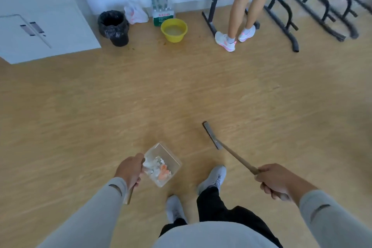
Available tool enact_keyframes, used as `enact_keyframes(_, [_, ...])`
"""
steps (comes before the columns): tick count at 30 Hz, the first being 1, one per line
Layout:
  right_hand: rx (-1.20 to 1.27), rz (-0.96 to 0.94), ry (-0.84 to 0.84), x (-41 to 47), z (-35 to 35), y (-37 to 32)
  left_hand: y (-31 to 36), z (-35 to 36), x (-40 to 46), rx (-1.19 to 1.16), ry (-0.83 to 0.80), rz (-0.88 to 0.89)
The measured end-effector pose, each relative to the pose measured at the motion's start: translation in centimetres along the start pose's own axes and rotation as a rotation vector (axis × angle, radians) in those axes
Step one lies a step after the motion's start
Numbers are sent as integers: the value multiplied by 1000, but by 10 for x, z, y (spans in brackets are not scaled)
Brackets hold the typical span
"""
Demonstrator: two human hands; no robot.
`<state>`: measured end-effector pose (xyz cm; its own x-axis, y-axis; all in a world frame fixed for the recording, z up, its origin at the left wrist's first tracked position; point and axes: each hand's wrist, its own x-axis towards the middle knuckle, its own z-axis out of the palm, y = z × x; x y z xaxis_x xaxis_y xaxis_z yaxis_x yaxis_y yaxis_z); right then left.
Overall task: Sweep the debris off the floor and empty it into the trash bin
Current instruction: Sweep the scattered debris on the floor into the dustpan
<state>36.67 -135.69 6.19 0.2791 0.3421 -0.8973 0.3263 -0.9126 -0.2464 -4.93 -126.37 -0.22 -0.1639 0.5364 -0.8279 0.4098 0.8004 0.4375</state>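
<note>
My left hand (129,171) grips the wooden handle of a clear plastic dustpan (171,159), held just above the floor in front of my feet. White and orange paper scraps (161,170) lie inside the pan. My right hand (275,179) is closed around the wooden handle of a broom (237,157), whose narrow head (211,135) hangs near the floor to the right of the dustpan. The trash bin (113,27), black with a black liner, stands far ahead on the left beside a white cabinet.
A yellow basin (174,30) with liquid, a white plastic bag (135,14) and a pack of bottles (162,11) sit against the wall by the bin. A person's legs (244,16) stand among black metal table frames (281,16) at the back right. White cabinet (40,16) at left.
</note>
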Motion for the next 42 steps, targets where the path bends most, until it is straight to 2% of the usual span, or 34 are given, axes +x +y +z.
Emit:
enact_keyframes(8, [351, 260, 125, -36, -18, 93, 28, 7, -28, 220, -52, 95])
enact_keyframes(16, [498, 396, 203, -51, -23, 169, 33, 48, -34, 279, -115, 164])
enact_keyframes(21, [561, 475, 230, -21, -48, 194, 40, 93, -30, 427, -115, 199])
enact_keyframes(27, [340, 460, 176, 38, -28, 187, 35, 146, -6, 574, -64, 186])
enact_keyframes(34, [-59, 259, -125, 24, 42, 137, 36, 153, -5, 599, -26, 220])
enact_keyframes(39, [-212, 196, -281, 7, 45, 120, 42, 157, -2, 608, -36, 239])
enact_keyframes(42, [-101, 142, -276, -7, 12, 118, 42, 153, 2, 614, -41, 233])
